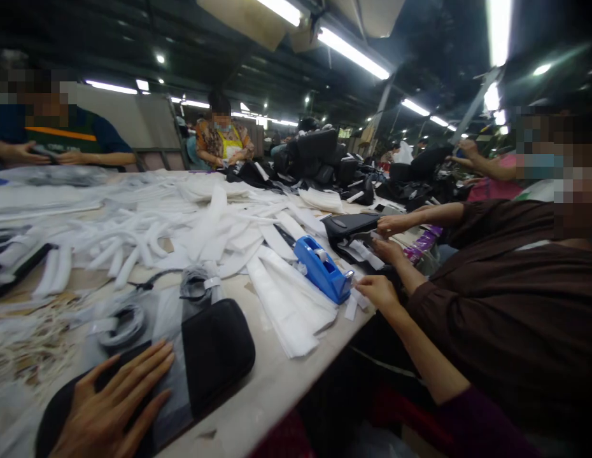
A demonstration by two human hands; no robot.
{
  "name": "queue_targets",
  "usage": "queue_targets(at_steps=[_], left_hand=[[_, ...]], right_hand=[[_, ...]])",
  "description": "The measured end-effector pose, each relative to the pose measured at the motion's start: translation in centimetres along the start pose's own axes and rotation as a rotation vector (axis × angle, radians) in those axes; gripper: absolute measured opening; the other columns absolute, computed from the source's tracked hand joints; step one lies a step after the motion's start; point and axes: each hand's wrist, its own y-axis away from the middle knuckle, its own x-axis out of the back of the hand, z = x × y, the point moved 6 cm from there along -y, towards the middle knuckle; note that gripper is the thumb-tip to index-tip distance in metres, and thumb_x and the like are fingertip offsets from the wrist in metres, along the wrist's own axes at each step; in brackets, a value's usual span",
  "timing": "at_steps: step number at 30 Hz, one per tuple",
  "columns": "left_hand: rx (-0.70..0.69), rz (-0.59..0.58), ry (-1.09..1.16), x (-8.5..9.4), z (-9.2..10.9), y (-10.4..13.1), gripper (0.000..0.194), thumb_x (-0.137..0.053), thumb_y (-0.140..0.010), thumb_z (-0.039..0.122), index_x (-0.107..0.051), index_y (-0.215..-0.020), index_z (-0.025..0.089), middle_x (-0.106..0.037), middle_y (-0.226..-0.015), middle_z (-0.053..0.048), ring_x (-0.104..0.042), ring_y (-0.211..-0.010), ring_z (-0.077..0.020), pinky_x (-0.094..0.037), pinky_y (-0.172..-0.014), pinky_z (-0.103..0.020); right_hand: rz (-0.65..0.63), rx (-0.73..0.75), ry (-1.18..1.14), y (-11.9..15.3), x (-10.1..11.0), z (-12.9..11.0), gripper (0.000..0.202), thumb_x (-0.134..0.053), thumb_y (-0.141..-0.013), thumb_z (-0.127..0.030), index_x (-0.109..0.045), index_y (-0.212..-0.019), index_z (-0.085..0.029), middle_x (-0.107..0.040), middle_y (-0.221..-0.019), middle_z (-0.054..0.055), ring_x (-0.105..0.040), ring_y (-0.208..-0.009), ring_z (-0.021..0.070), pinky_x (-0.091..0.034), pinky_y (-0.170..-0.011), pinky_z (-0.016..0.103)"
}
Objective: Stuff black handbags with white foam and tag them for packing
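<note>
Left fingers (146, 369) are lying flat, slightly spread, across a round-cornered, plastic-banded black case (219, 350) on the worktop (272, 378); right fingers (370, 286) are sitting half-curled beside the blue tape dispenser (319, 270), whether gripping I can't tell.

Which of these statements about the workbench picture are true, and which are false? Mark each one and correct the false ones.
1. The left hand rests on a black case. True.
2. The left hand is clenched in a fist. False: its fingers are stretched out.
3. The right hand is at the near end of a tape dispenser. True.
4. The dispenser is red. False: it is blue.
5. White sheets lie beside the dispenser. True.
6. The right sleeve is white. False: the sleeve is purple.
</note>
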Motion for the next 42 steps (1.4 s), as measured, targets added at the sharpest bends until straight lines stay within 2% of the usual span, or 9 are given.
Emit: queue_targets(at_steps=[3, 5, 9, 12, 15, 20, 32, 38, 42], left_hand=[[0.007, -0.080, -0.077, 1.0, 1.4, -0.1, 0.046, -0.058, -0.085, 0.033, -0.052, -0.130, 0.028, -0.059, -0.132, -0.006, -0.057, -0.119, -0.0258, -0.025, -0.110, -0.048], [0.036, -0.132, -0.045, 1.4, 1.9, -0.3, 0.042, -0.054, -0.088, 0.027, -0.052, -0.130, 0.025, -0.059, -0.132, -0.007, -0.053, -0.124, -0.0246, -0.023, -0.110, -0.048], [0.144, -0.175, 0.034, 1.7, 2.0, -0.5, 0.037, -0.049, -0.092, 0.026, -0.054, -0.128, 0.021, -0.057, -0.134, -0.010, -0.046, -0.129, -0.0254, -0.019, -0.110, -0.052], [0.176, -0.173, 0.085, 1.8, 2.1, -0.5, 0.036, -0.049, -0.092, 0.029, -0.055, -0.126, 0.019, -0.058, -0.132, -0.011, -0.046, -0.129, -0.0256, -0.017, -0.110, -0.052], [0.176, -0.166, 0.105, 1.8, 2.1, -0.4, 0.036, -0.050, -0.092, 0.028, -0.055, -0.126, 0.019, -0.059, -0.131, -0.011, -0.046, -0.129, -0.0252, -0.016, -0.111, -0.053], [0.195, -0.132, 0.090, 1.7, 1.8, 0.0, 0.035, -0.050, -0.091, 0.029, -0.057, -0.124, 0.018, -0.055, -0.134, -0.015, -0.048, -0.127, -0.0267, -0.017, -0.111, -0.055], [0.182, -0.169, 0.145, 1.3, 1.6, 0.0, 0.038, -0.047, -0.093, 0.029, -0.052, -0.130, 0.020, -0.056, -0.135, -0.011, -0.044, -0.130, -0.0275, -0.010, -0.111, -0.057], [0.183, -0.195, 0.118, 1.4, 1.6, -0.4, 0.037, -0.047, -0.093, 0.029, -0.053, -0.129, 0.020, -0.054, -0.137, -0.010, -0.045, -0.130, -0.0266, -0.012, -0.111, -0.055], [0.162, -0.185, 0.081, 1.8, 1.9, -0.8, 0.035, -0.048, -0.093, 0.028, -0.055, -0.126, 0.020, -0.057, -0.134, -0.010, -0.048, -0.128, -0.0272, -0.015, -0.109, -0.055]], right_hand=[[0.027, 0.154, 0.239, 1.5, 0.9, -3.0, 0.020, -0.063, -0.061, -0.015, -0.056, -0.044, -0.021, -0.053, -0.054, 0.007, -0.054, -0.073, 0.0261, -0.032, -0.069, 0.037], [-0.022, 0.592, 0.531, 3.4, -0.5, -8.7, 0.018, -0.060, -0.068, -0.016, -0.061, -0.052, -0.022, -0.057, -0.061, 0.007, -0.052, -0.070, 0.0236, -0.030, -0.071, 0.038], [-0.363, 1.401, 0.583, 11.3, -6.9, -21.9, 0.020, -0.057, -0.079, -0.014, -0.065, -0.064, -0.024, -0.061, -0.067, 0.005, -0.049, -0.078, 0.0210, -0.026, -0.073, 0.036], [-0.586, 1.731, 0.514, 16.8, -12.4, -29.8, 0.020, -0.058, -0.082, -0.012, -0.065, -0.066, -0.021, -0.062, -0.068, 0.002, -0.046, -0.079, 0.0183, -0.024, -0.076, 0.035], [-0.737, 1.886, 0.542, 19.6, -17.5, -33.6, 0.019, -0.060, -0.081, -0.013, -0.066, -0.064, -0.019, -0.064, -0.070, 0.002, -0.046, -0.083, 0.0181, -0.022, -0.078, 0.035], [-0.757, 2.002, 0.671, 20.5, -22.1, -34.7, 0.020, -0.057, -0.081, -0.015, -0.068, -0.064, -0.019, -0.065, -0.067, 0.005, -0.047, -0.082, 0.0202, -0.021, -0.078, 0.037], [-0.657, 2.099, 0.719, 20.7, -24.6, -34.6, 0.017, -0.056, -0.081, -0.013, -0.063, -0.066, -0.016, -0.065, -0.070, 0.007, -0.047, -0.086, 0.0221, -0.021, -0.089, 0.040], [-0.825, 1.916, 0.688, 17.9, -27.0, -35.2, 0.021, -0.071, -0.074, -0.025, -0.062, -0.091, -0.018, -0.063, -0.078, 0.002, -0.044, -0.093, 0.0227, -0.021, -0.085, 0.037], [-0.955, 1.724, 0.672, 15.1, -29.4, -35.3, 0.014, -0.071, -0.073, -0.027, -0.062, -0.078, -0.017, -0.062, -0.078, 0.002, -0.042, -0.098, 0.0235, -0.021, -0.082, 0.035]])
